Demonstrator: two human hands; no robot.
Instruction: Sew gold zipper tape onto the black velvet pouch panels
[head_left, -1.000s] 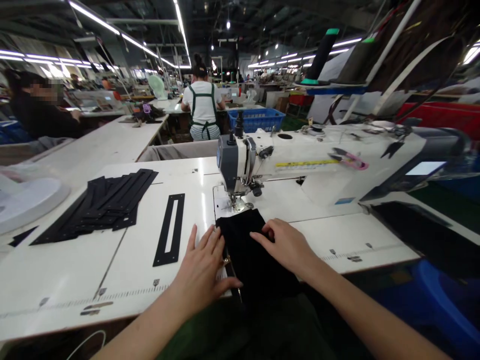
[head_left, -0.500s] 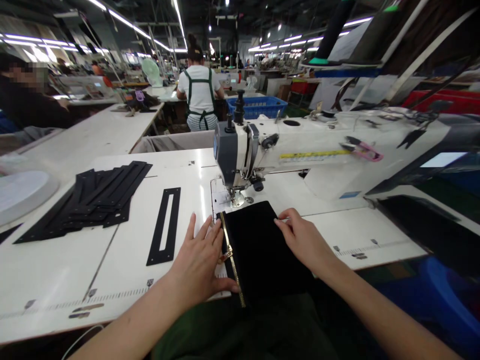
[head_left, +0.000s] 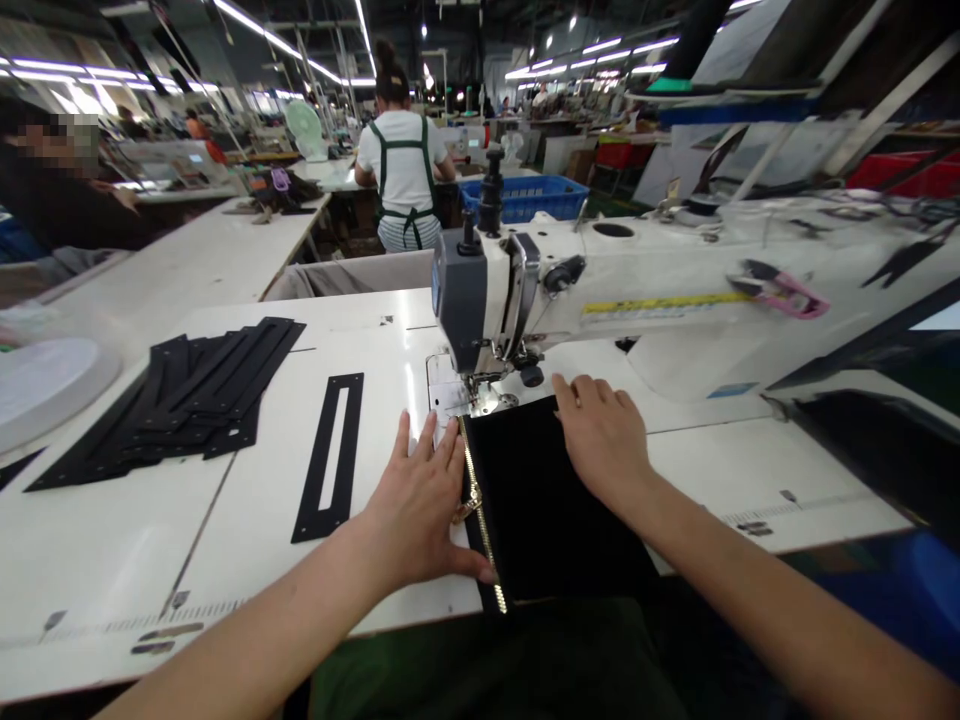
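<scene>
a: where's the black cloth (head_left: 559, 515)?

b: flat on the white table (head_left: 255, 490), just in front of the presser foot (head_left: 480, 398) of the sewing machine (head_left: 660, 250); i can't tell whether its far edge is under it. a gold zip (head_left: 488, 545) runs along its left side.

a: and the hands?

b: the left hand (head_left: 420, 510) is spread wide, palm down, fingertips by the zip's far end, thumb tip at its near part. the right hand (head_left: 606, 440) is bent over the far right corner; i can't tell whether it pinches the cloth or only presses.

a: which step is this?

b: lining up the zipped edge for stitching, i'd judge.

a: what does the next move call for?

b: even guiding from both hands, i'd say, zip straight, fingers clear of the foot.

a: what's around?

b: a slotted black piece (head_left: 349, 455) left of the left hand, a pile of similar pieces (head_left: 199, 395) further left, and a co-worker (head_left: 405, 160) ahead, back turned.
</scene>
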